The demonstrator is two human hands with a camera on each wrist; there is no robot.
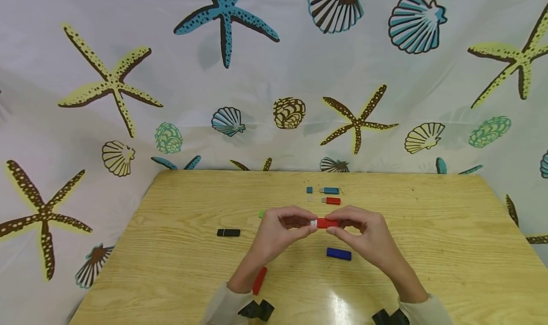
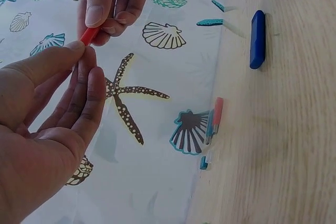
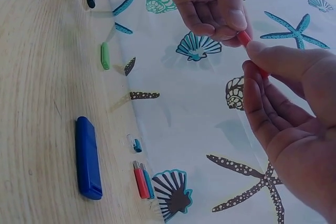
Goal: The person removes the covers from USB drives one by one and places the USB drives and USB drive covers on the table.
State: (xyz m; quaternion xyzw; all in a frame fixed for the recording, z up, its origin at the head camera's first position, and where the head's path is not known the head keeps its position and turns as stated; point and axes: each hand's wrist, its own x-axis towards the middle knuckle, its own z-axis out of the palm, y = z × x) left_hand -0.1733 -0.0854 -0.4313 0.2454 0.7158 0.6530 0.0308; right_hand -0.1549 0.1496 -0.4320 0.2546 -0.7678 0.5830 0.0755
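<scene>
A red USB flash drive [image 1: 327,223] is held level above the table, its whitish connector end pointing left. My left hand [image 1: 274,232] pinches that connector end between thumb and fingers; whether a clear cap covers it I cannot tell. Thumb and fingertips of my right hand [image 1: 370,234] grip the red body. In the right wrist view, part of the red drive [image 3: 244,38] shows between the two hands. Below them on the table lies a dark blue flash drive [image 1: 339,253], seen larger in the left wrist view.
Behind the hands lie a teal flash drive [image 1: 331,191] and a red one [image 1: 333,201], connectors bare, beside a small blue cap [image 1: 309,190] and a clear cap [image 1: 310,199]. Leftward are black [image 1: 228,232], green [image 1: 261,214] and red [image 1: 259,280] sticks. A patterned cloth [image 1: 257,87] hangs behind.
</scene>
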